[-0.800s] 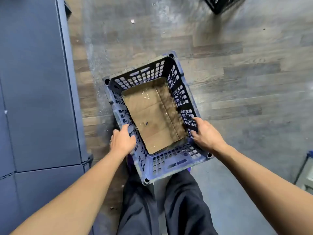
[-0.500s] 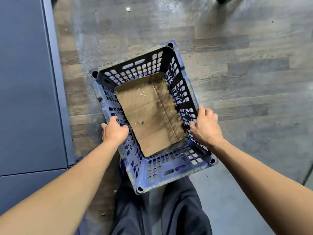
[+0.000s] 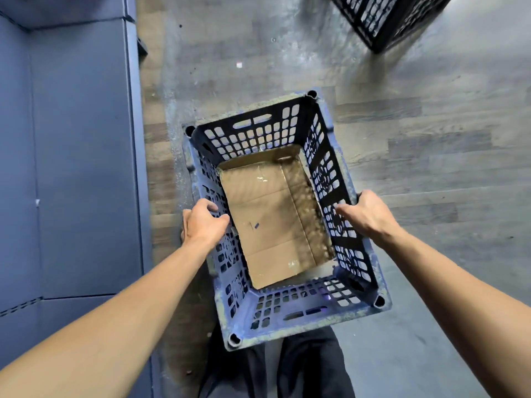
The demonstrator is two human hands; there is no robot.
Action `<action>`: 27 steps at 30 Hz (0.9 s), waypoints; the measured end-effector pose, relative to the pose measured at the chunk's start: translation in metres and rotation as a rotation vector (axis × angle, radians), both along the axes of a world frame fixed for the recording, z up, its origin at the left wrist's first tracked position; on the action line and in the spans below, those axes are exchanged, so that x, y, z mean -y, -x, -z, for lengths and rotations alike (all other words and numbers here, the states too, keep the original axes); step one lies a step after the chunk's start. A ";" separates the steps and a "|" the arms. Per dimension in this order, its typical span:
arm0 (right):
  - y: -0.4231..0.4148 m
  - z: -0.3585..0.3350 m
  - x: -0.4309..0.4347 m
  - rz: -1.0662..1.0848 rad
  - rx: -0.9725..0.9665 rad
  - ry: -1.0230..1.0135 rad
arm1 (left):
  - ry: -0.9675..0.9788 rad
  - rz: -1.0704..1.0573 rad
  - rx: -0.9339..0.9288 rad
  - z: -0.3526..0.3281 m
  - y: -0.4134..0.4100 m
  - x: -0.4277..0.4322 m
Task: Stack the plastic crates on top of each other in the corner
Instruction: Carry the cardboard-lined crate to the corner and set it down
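A worn blue plastic crate (image 3: 290, 317) with perforated walls is in front of my legs, seen from above. A sheet of brown cardboard (image 3: 270, 219) lines its bottom. My left hand (image 3: 202, 224) grips the crate's left long rim, fingers curled over the edge. My right hand (image 3: 366, 215) grips the right long rim, thumb inside. A second, dark crate (image 3: 382, 18) stands on the floor at the top right, partly cut off by the frame edge.
A tall blue-grey panel or cabinet (image 3: 80, 156) runs along the left side, close to the held crate. The wood-look floor (image 3: 431, 145) spreads out to the right and ahead. My dark trousers (image 3: 310, 369) show below the crate.
The crate has come nearer to the camera and looks larger. Both hands have shifted forward along the long rims. The dark crate at the top right has come back into view.
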State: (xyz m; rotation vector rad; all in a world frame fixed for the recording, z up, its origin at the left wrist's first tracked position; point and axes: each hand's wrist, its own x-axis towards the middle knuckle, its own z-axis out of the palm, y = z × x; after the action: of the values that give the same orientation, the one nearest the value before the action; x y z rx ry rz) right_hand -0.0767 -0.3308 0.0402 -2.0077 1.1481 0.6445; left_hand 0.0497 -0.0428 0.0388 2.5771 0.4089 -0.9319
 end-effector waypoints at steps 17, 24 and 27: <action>0.014 -0.337 0.098 -0.004 0.183 0.208 | 0.144 0.186 0.294 -0.348 -0.042 0.112; -0.014 -0.417 0.107 -0.015 0.209 0.310 | 0.144 0.244 0.378 -0.424 -0.067 0.128; -0.033 -0.437 0.105 -0.028 0.216 0.335 | 0.151 0.260 0.383 -0.440 -0.086 0.127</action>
State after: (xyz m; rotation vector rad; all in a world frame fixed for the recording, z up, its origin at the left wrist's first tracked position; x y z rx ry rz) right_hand -0.0433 -0.4354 0.4772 -2.3108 1.1561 0.2497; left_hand 0.1359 -0.1701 0.4790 2.6238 -0.0998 -0.5004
